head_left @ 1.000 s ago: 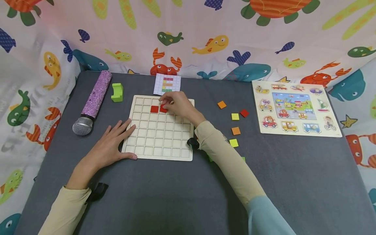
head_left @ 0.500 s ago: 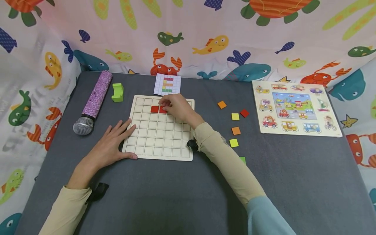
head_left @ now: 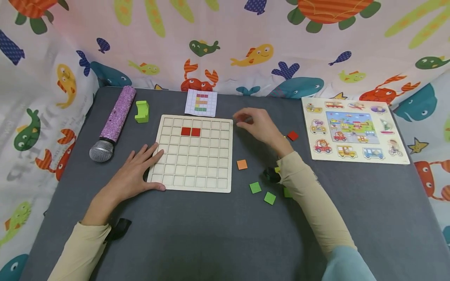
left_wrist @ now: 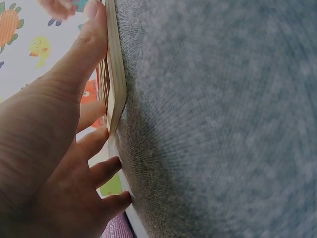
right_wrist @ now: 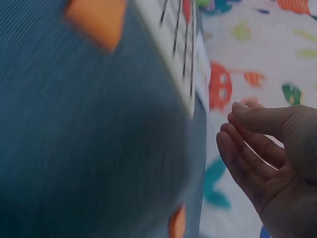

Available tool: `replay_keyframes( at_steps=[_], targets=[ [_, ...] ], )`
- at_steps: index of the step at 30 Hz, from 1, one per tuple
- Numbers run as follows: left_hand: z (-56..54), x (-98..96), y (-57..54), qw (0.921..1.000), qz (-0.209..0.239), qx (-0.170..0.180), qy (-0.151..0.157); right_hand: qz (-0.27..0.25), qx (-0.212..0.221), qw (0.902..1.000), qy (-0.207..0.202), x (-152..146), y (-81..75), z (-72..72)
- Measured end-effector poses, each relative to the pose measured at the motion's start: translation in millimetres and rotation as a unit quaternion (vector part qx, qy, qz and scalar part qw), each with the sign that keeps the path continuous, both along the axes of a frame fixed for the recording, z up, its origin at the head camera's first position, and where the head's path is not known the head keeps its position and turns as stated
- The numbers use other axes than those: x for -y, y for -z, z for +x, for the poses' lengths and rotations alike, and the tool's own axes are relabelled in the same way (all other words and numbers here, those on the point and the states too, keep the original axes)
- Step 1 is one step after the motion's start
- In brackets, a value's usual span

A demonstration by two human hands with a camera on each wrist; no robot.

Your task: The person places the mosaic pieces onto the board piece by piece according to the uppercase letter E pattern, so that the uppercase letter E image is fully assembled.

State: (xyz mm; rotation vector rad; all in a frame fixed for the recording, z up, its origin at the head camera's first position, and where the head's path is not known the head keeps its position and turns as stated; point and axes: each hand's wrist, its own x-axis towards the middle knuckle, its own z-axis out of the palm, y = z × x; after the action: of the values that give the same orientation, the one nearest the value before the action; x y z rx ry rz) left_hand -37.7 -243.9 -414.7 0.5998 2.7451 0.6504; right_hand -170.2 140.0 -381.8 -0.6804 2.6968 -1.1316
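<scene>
A pale wooden grid board (head_left: 190, 160) lies flat, two red square tiles (head_left: 195, 132) side by side in its upper cells. My left hand (head_left: 135, 173) rests at the board's left edge with fingers spread; in the left wrist view the thumb (left_wrist: 86, 47) lies along the board's side. Right of the board, my right hand (head_left: 258, 125) hovers over the cloth, fingers loosely bent and nothing between them. Beneath and around that arm lie a loose red tile (head_left: 292, 136), an orange tile (head_left: 242, 164) and several green tiles (head_left: 270, 198). The forearm partly hides other tiles.
Behind the board is a printed pattern card (head_left: 200, 103). A glittery purple microphone (head_left: 114, 121) and a green notched block (head_left: 142, 112) lie at the left. A picture puzzle board (head_left: 355, 130) sits far right. Fish-print cloth (head_left: 239, 35) hangs behind the grey table (head_left: 211, 234).
My right hand has let go of the second red tile in the board and moved right, off the board. The left hand stays at the board's edge.
</scene>
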Motion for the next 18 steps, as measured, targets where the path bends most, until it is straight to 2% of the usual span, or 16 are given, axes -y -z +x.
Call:
replay_keyframes(
  at_steps=[10, 15, 18],
  targets=[
    [1.6, -0.8, -0.9, 1.0000, -0.005, 0.002, 0.000, 0.042, -0.002, 0.9951, 0.090, -95.1, 10.2, 22.6],
    [1.7, 0.6, -1.6, 1.0000, -0.005, 0.002, -0.002, 0.064, 0.005, 0.9885, 0.137, -123.6, 12.7, 29.4],
    [1.5, 0.4, -1.1, 1.0000, -0.008, 0.001, -0.001, 0.071, 0.010, 0.9869, 0.145, -131.9, 12.9, 32.8]
  ],
)
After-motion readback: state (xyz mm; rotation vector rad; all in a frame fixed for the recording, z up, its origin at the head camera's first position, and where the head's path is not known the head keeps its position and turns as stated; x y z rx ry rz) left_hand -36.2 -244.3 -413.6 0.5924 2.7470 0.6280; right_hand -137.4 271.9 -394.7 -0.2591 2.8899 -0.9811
